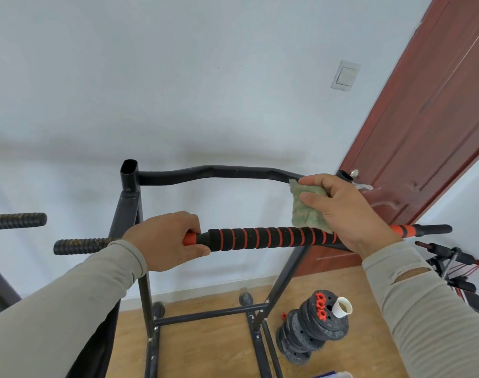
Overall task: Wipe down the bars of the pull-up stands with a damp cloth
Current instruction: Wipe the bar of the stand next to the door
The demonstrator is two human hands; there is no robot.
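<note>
Cloth (pixel 308 207), green and folded, is pinched between the thumb and fingers of the right hand (pixel 344 211); its lower edge hangs down onto the near bar (pixel 268 237) of the pull-up stand, toward that bar's right end. Near bar runs left to right across the middle of the view and carries a black foam grip with orange spiral stripes, ending in a bare black tip at the far right. Left hand (pixel 167 238) is wrapped around the left end of this grip, fingers curled over the top and thumb underneath. Both forearms wear beige sleeves; the right sleeve (pixel 413 276) has a tear near the wrist. Far bar (pixel 219 173), plain black and slightly bent, spans between two open-topped uprights behind the hands. Black frame legs and a cross brace (pixel 205 315) stand on the wooden floor (pixel 205 350) below. Stack of weight plates (pixel 306 331) with orange collars sits on the floor to the right, with a white paper cup (pixel 342 309) on top. White wall behind carries a light switch (pixel 345 75); a reddish-brown door (pixel 424 132) stands at the right.
</note>
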